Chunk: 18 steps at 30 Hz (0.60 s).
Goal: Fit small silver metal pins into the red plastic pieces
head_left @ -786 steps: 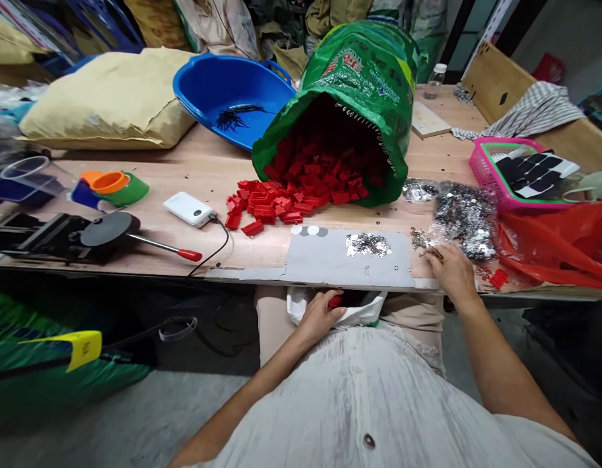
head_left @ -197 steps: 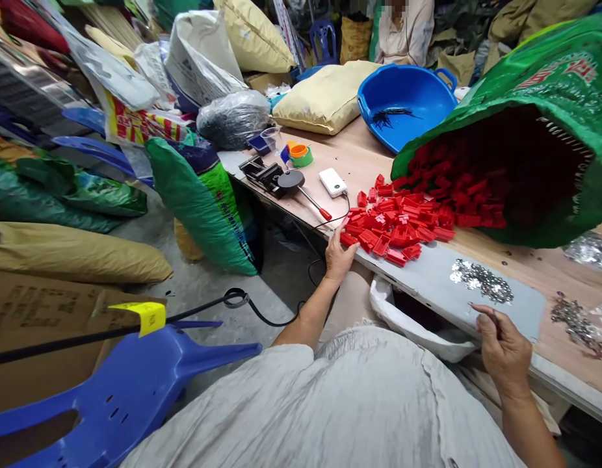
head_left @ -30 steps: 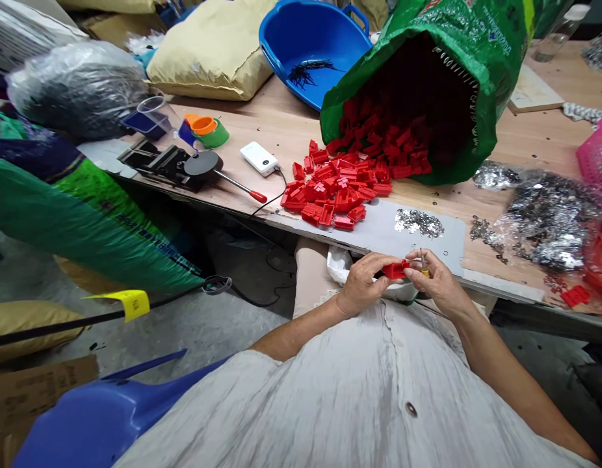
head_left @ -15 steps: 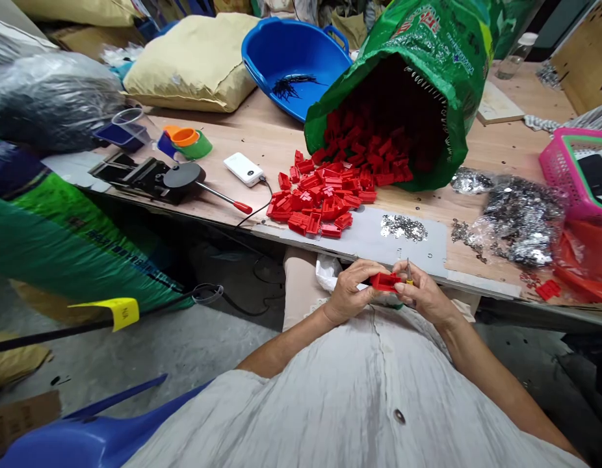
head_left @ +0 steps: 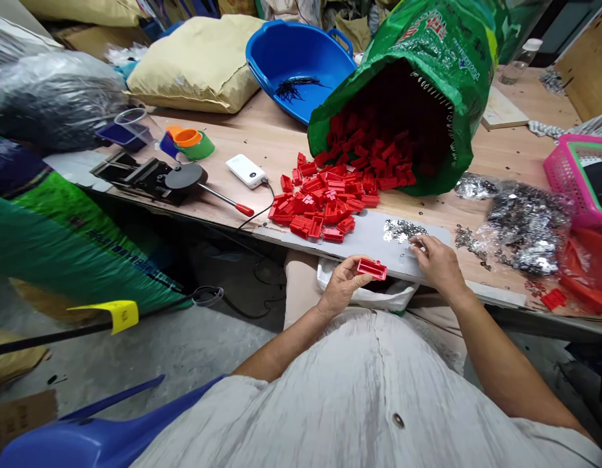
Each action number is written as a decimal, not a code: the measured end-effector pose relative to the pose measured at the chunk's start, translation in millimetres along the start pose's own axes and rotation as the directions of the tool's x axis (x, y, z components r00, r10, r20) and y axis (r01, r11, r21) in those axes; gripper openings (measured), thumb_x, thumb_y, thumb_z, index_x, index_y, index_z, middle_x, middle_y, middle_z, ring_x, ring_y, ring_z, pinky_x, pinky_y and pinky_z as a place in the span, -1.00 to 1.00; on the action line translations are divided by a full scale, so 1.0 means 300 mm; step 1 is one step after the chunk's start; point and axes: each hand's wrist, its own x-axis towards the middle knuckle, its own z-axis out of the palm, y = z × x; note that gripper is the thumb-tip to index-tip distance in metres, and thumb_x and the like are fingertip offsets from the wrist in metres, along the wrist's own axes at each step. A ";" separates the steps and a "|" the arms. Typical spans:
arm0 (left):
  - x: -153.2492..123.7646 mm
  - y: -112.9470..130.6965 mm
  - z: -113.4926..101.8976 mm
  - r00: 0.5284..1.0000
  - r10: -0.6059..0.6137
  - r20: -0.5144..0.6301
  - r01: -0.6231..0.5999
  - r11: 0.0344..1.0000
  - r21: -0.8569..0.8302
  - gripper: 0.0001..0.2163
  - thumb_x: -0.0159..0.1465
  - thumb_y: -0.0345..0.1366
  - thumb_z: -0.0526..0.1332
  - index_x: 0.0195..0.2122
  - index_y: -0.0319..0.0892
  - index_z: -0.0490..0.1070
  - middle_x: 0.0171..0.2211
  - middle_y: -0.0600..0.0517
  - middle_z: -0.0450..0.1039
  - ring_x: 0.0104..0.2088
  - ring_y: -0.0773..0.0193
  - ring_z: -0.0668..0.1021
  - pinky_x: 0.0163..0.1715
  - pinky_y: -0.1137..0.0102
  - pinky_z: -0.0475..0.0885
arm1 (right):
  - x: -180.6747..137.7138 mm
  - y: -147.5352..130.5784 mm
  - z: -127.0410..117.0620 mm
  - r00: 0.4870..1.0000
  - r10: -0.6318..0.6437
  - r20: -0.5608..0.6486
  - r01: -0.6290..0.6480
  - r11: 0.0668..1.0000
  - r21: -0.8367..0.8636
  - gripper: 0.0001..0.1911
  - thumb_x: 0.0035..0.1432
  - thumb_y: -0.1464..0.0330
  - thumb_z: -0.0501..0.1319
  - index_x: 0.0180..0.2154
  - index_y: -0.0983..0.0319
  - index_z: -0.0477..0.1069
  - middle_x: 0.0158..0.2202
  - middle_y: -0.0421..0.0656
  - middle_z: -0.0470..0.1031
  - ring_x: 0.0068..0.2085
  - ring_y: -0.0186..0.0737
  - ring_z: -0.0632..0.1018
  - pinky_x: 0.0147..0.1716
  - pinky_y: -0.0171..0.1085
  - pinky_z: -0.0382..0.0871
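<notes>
My left hand (head_left: 340, 286) is closed on a small red plastic part (head_left: 372, 268), held just below the table's front edge. My right hand (head_left: 437, 263) rests on the grey sheet (head_left: 369, 237), its fingertips pinched at a small pile of shiny metal pieces (head_left: 401, 230); what it holds is too small to name. A heap of red plastic parts (head_left: 325, 201) spills from the tipped green sack (head_left: 428, 71) onto the table. A white bag (head_left: 379, 296) sits open on my lap under my hands.
A blue basin (head_left: 296, 62), a white power bank (head_left: 246, 170) with cable and a black press tool with a red-tipped lever (head_left: 169, 179) lie to the left. More metal pieces in plastic (head_left: 525, 221) and a pink basket (head_left: 571, 175) are at right. A blue chair (head_left: 86, 432) stands near left.
My right hand left the red part and reached forward to the pile of metal pieces on the grey sheet. My left hand still holds the red part.
</notes>
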 end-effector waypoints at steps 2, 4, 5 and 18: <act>0.000 0.016 0.001 1.000 -0.021 0.003 0.021 1.000 -0.017 -0.63 0.06 -0.23 0.45 -0.14 -0.22 0.44 -0.26 -0.01 0.56 -0.26 0.29 0.59 -0.10 0.29 0.49 | 0.038 0.017 0.011 0.997 -0.074 0.018 0.075 0.992 -0.103 -0.81 0.26 0.32 0.12 -0.14 0.16 0.47 -0.13 -0.05 0.55 -0.13 -0.05 0.54 -0.15 -0.12 0.37; -0.002 0.028 0.002 0.998 -0.053 0.019 0.053 0.998 -0.039 -0.63 0.09 -0.22 0.43 -0.13 -0.23 0.42 -0.26 -0.02 0.55 -0.28 0.28 0.59 -0.10 0.25 0.51 | 0.064 0.017 0.024 0.993 -0.104 0.048 0.110 0.983 -0.150 -0.80 0.28 0.33 0.11 -0.13 0.16 0.48 -0.11 -0.06 0.55 -0.12 -0.06 0.53 -0.16 -0.14 0.37; -0.003 0.032 0.002 0.997 -0.065 0.029 0.067 0.996 -0.052 -0.63 0.09 -0.21 0.43 -0.13 -0.23 0.41 -0.25 -0.03 0.55 -0.27 0.27 0.59 -0.10 0.23 0.51 | 0.074 0.013 0.029 0.993 -0.106 0.061 0.115 0.979 -0.168 -0.80 0.29 0.33 0.10 -0.13 0.15 0.48 -0.11 -0.07 0.54 -0.12 -0.07 0.53 -0.17 -0.15 0.36; 0.005 0.042 0.001 0.997 -0.066 0.027 0.070 0.985 -0.160 -0.52 0.14 -0.26 0.39 0.09 -0.09 0.36 -0.16 0.00 0.48 -0.15 0.22 0.59 -0.11 0.24 0.55 | 0.103 -0.016 -0.019 0.995 -0.053 0.082 0.055 0.998 -0.015 -0.92 0.21 0.36 0.14 -0.25 0.15 0.38 -0.31 -0.13 0.52 -0.30 -0.14 0.50 -0.29 -0.21 0.30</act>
